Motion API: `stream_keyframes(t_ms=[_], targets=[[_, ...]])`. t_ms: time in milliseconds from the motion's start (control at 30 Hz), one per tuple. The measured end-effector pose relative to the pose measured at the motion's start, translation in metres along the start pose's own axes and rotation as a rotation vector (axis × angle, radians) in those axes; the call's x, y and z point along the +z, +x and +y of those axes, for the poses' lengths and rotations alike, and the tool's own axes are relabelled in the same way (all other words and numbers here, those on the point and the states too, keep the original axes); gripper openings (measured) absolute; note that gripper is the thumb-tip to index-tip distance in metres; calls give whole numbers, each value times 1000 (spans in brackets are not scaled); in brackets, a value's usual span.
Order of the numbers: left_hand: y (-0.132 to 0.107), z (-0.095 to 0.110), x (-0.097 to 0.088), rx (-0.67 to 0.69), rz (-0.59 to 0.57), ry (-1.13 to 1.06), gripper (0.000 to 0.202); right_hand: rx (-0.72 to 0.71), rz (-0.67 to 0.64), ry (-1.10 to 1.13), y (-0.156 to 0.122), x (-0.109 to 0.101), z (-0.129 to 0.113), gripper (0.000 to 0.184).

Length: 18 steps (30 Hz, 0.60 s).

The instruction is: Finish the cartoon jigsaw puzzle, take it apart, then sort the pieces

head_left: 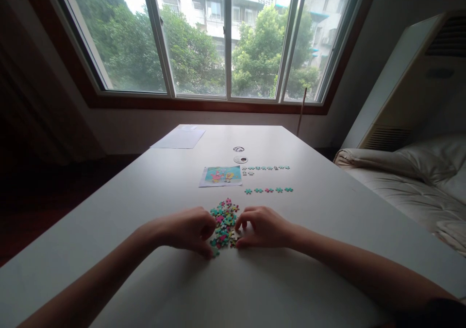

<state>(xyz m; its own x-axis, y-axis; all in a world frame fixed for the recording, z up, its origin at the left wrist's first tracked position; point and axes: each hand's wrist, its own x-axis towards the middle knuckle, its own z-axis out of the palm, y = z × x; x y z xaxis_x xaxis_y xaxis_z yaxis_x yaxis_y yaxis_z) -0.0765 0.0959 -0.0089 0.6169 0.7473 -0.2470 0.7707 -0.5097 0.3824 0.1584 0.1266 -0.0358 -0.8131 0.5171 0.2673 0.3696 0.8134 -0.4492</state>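
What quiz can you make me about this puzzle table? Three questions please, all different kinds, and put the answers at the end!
1. Where is the pile of puzzle pieces?
a) on the window sill
b) between the left hand and the right hand
c) on the sofa

2. True or false: in this picture, the picture sheet lies to the left of the rows of pieces.

3. Fill the blank: in the row nearer the pile, most pieces look green, but the middle piece is partly ____.

Key: 1. b; 2. true; 3. pink
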Motion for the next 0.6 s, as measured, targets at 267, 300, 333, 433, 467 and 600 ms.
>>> stream_keyframes(t_ms=[267, 300, 333, 433, 467, 600], targets=[[3, 8, -3, 106, 112, -73, 26, -1, 71, 55, 0, 1, 4, 14], [5, 10, -3, 113, 150, -78, 24, 5, 99, 62, 1, 1, 4, 12], [6, 12, -2, 112, 189, -81, 22, 10, 130, 71, 1, 1, 4, 12], [13, 17, 3, 82, 307, -106, 18, 20, 240, 123, 3, 1, 2, 12], [15, 19, 6, 77, 338, -129, 18, 25, 275, 147, 3, 1, 1, 13], [20, 23, 15, 78, 425, -280, 19, 94, 370, 252, 5, 0, -4, 16]])
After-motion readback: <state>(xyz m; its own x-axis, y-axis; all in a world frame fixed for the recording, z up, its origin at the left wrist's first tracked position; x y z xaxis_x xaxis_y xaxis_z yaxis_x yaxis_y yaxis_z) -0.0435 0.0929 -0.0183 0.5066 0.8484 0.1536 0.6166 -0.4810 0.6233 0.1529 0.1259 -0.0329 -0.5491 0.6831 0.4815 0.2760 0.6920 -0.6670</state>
